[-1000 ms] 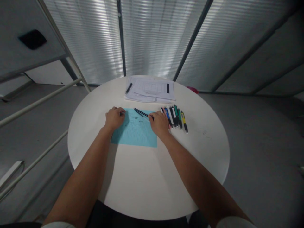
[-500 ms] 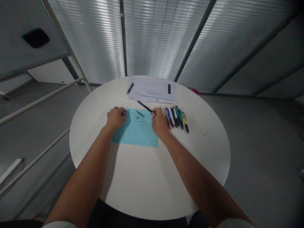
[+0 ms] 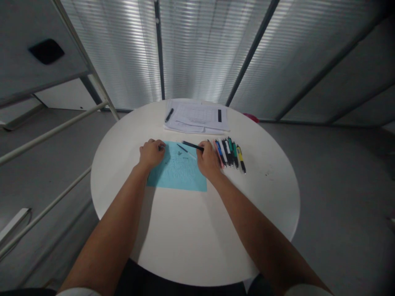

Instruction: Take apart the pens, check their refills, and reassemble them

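Black pen [image 3: 192,145] is clamped in the right grip [image 3: 209,161], held low over the top right of the blue sheet [image 3: 175,172]. Left grip [image 3: 152,153] is curled on the sheet's top left, something dark at the fingertips, can't tell if it's clamped. Thin dark pen [image 3: 182,148] lies on the sheet. Row of colored pens [image 3: 228,154] sits just right, papers [image 3: 197,117] upper middle of the round white worktop [image 3: 185,230].

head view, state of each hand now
Left hand: closed on something small and dark, too small to tell.
Right hand: closed, holding a slim black pen.
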`<state>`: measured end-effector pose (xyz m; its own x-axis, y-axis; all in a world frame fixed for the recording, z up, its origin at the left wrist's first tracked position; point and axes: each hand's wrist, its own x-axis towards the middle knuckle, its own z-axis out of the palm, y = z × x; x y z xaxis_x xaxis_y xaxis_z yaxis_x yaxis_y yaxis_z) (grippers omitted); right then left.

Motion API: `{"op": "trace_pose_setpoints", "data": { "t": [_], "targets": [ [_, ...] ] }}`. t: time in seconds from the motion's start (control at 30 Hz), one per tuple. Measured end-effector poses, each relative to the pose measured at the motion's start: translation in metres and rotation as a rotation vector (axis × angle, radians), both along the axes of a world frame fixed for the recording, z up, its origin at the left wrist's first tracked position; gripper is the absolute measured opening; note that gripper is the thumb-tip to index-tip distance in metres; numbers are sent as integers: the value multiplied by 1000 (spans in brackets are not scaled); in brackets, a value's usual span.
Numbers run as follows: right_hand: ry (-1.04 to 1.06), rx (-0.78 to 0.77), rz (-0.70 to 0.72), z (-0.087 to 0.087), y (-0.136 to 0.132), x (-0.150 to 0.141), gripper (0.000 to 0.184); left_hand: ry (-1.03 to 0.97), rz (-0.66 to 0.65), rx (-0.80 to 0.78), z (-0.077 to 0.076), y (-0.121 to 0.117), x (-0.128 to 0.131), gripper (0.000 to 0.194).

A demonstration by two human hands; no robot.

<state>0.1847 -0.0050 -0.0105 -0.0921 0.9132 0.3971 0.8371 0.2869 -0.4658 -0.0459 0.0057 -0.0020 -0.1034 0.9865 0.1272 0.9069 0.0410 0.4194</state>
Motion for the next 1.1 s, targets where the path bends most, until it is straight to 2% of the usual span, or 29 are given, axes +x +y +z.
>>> {"op": "trace_pose_setpoints", "data": {
  "t": [0.17, 0.37, 0.5, 0.73, 1.1],
  "targets": [
    [-120, -30, 10, 5, -1, 1, 28, 3, 5, 0, 0, 1, 1, 34],
    [-43, -28, -23, 4, -5, -1, 29, -9, -5, -7, 3, -1, 2, 33],
    [-25, -42, -11, 4, -6, -2, 26, -1, 2, -10, 3, -1, 2, 34],
    [-189, -37, 25, 3, -3, -1, 20, -7, -1, -10, 2, -2, 2, 34],
    [-256, -65, 53, 4, -5, -2, 11, 5, 15, -20, 3, -1, 3, 34]
  ]
}}
